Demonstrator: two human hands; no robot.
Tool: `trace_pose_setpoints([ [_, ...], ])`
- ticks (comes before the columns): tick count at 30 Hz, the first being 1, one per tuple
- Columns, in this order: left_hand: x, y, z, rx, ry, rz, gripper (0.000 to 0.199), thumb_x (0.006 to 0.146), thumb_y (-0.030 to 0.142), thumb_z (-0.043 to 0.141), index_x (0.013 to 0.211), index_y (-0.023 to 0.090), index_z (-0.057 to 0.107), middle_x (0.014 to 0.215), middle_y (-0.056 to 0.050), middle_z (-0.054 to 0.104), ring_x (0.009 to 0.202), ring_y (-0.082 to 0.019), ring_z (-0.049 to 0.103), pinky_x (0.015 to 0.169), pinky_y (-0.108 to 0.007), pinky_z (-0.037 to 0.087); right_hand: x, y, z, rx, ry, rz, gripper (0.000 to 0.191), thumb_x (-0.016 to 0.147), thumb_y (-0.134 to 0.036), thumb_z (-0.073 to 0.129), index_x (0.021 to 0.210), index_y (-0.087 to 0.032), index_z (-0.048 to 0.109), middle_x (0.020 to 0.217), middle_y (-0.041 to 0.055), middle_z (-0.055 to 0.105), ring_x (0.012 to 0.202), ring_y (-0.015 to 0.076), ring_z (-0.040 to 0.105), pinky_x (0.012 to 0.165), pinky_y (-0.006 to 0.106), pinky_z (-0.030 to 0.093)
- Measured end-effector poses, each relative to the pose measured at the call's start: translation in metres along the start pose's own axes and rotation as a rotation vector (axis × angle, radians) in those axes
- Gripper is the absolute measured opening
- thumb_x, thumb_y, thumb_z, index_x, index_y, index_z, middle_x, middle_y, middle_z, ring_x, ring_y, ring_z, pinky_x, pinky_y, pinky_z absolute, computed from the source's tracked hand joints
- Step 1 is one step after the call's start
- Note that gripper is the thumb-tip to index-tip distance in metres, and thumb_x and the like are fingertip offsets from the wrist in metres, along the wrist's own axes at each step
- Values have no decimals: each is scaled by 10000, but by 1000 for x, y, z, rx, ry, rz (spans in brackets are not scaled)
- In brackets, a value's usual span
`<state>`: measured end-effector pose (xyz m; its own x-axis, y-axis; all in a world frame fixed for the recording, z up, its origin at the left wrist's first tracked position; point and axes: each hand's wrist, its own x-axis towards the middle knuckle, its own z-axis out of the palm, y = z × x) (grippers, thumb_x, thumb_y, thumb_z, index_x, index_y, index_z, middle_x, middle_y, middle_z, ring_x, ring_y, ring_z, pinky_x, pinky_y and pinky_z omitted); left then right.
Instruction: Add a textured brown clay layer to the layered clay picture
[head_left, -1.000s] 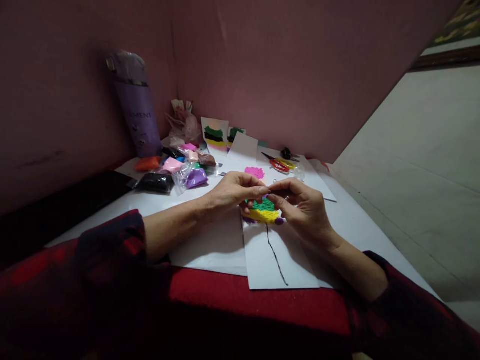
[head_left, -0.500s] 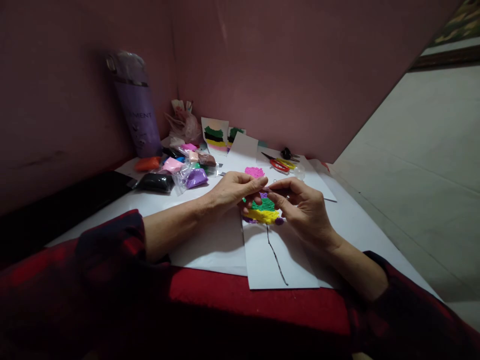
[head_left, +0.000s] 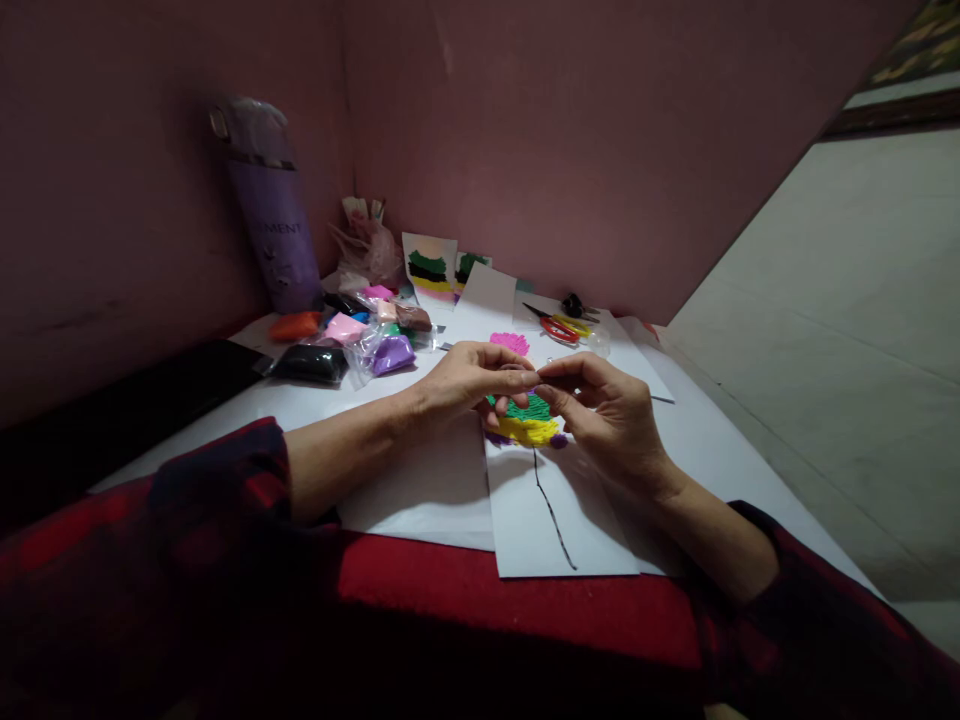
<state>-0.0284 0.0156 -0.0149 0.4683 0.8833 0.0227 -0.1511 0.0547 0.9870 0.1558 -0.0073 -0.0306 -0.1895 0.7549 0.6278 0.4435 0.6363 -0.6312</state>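
Observation:
My left hand and my right hand meet fingertip to fingertip above a white sheet. Both are closed in a pinch; whatever lies between the tips is too small and hidden to make out. Beneath them, partly covered, is a textured clay picture with a pink patch, a green band and a yellow band. Small purple clay lumps sit at its lower edge. From there a thin, crooked black line runs down the sheet.
Bagged clay in several colours, including black and purple, lies at the left. Behind it stands a purple bottle. Red-handled scissors lie at the back right. Small painted cards lean against the pink wall.
My left thumb and fingers have shifted slightly, and the fingertips of both hands are closer together. The small dark bit seen between them earlier is now hidden. The sheet has stayed put.

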Motion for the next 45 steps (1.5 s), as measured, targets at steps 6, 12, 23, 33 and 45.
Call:
trace_pose_setpoints([
  [6,1,1,1,50,29,-6,116,765,173,744,735,94,665,533,14,591,438,-65,516,456,-195,442,0,0,1,12,-26,12,135,811,-202,694,942,-192,665,861,52,708,738,195,681,658,345,554],
  [12,1,0,0,38,38,42,146,740,203,765,767,92,674,602,-3,621,470,-58,519,457,-180,434,0,2,0,-23,14,33,97,822,-231,695,907,-192,668,818,42,710,699,181,651,614,326,529],
  [23,1,-2,-3,56,2,55,440,662,507,806,759,94,690,624,-25,633,497,-72,518,471,-195,420,1,-3,-1,-73,22,16,44,859,-225,654,854,-188,678,769,22,699,682,162,638,611,303,513],
  [33,2,-4,-4,150,2,100,338,823,395,677,652,109,619,584,-5,588,478,-61,498,483,-191,416,0,5,1,19,31,2,243,816,-236,715,1050,-184,676,924,62,736,791,203,692,711,361,558],
  [45,1,-2,-1,65,-15,30,394,629,414,852,795,106,670,595,12,604,460,-62,514,470,-202,428,1,2,0,-50,38,-8,68,869,-247,663,880,-193,701,814,34,714,748,179,662,584,289,517],
])
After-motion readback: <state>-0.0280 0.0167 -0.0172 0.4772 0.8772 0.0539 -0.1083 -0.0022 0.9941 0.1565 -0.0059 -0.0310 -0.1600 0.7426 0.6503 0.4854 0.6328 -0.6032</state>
